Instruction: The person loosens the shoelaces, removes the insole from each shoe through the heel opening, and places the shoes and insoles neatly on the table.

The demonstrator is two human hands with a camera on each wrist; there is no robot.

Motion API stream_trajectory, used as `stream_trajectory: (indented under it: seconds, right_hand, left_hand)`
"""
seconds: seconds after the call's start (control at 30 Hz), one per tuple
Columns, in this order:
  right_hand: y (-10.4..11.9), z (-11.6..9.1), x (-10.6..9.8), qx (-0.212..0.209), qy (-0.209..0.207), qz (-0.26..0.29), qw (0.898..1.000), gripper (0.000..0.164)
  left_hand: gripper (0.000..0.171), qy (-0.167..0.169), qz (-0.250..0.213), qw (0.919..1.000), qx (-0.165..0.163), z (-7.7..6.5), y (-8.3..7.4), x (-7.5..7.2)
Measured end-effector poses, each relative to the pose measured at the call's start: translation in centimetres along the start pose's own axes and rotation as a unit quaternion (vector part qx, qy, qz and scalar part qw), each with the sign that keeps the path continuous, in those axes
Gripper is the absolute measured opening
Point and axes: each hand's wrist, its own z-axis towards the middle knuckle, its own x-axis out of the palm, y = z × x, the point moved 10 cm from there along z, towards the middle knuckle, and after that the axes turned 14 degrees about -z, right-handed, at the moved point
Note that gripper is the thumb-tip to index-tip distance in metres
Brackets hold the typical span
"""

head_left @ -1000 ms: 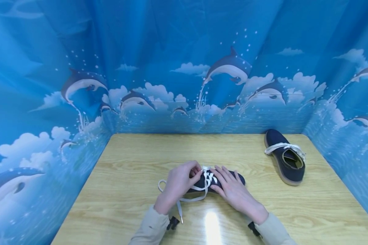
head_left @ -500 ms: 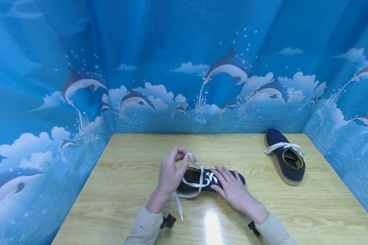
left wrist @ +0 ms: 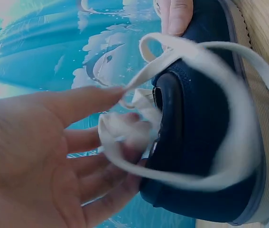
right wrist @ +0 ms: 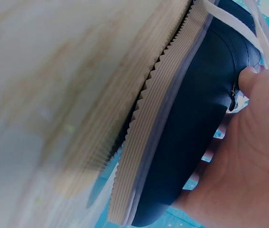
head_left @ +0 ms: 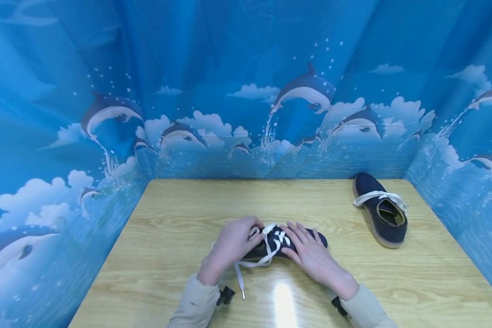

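Observation:
A dark navy shoe (head_left: 261, 249) lies on the table with its toe to the right. My left hand (head_left: 235, 237) is over the shoe's opening and pinches a white shoelace (left wrist: 177, 178), which loops past the heel and is blurred in the left wrist view. Another lace end with a metal tip (head_left: 241, 284) hangs down onto the wood near the left wrist. Across the toe lies my right hand (head_left: 315, 259), fingers spread and fairly straight; its thumb presses beside the crossed laces. In the right wrist view the ribbed pale sole (right wrist: 143, 128) shows below the navy upper.
A second navy shoe (head_left: 383, 214), its white laces tied across it, stands at the back right of the wooden table (head_left: 188, 200). A blue curtain (head_left: 213, 68) with dolphins hangs behind and on both sides.
The left hand lifted up and left with the lace, pulling it away from the eyelets, then came back down over the shoe's opening. The right hand stayed in place on the toe.

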Motion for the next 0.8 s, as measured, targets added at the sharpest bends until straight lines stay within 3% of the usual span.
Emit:
stream_trajectory:
  seconds: [0.1,0.2,0.33,0.43,0.5,0.63,0.73,0.8]
  right_hand:
    - [0.0,0.0,0.0,0.0,0.001,0.0,1.0,0.057]
    - [0.0,0.0,0.2,0.002,0.005,0.001,1.0,0.057]
    - [-0.1,-0.1,0.3,0.002,0.009,0.006,1.0,0.058]
    - [-0.1,-0.1,0.4,0.003,0.013,0.008,1.0,0.058]
    - [-0.2,-0.1,0.5,0.004,0.014,0.006,1.0,0.058]
    - [-0.1,-0.1,0.3,0.003,0.012,0.003,1.0,0.059]
    - [-0.1,-0.1,0.1,0.003,0.012,0.006,1.0,0.059]
    - [-0.1,0.0,0.1,0.003,0.011,0.007,1.0,0.059]
  left_hand:
    - [0.022,0.028,0.007,0.9996,0.005,-0.1,0.1,0.9]
    - [0.015,0.03,0.005,0.9995,0.01,-0.1,0.1,1.3]
    - [0.013,-0.006,-0.013,0.9997,0.019,0.2,-0.2,0.9]
    - [0.015,-0.056,-0.061,0.9953,0.052,0.2,-1.3,-0.2]
    - [0.015,-0.089,-0.105,0.9863,0.092,0.0,-2.3,-1.2]
    - [0.011,-0.156,-0.182,0.954,0.18,-0.9,-4.2,-3.5]
    - [0.009,-0.197,-0.203,0.9322,0.226,-1.7,-5.0,-5.1]
    - [0.01,-0.205,-0.206,0.926,0.241,-2.0,-5.4,-5.6]
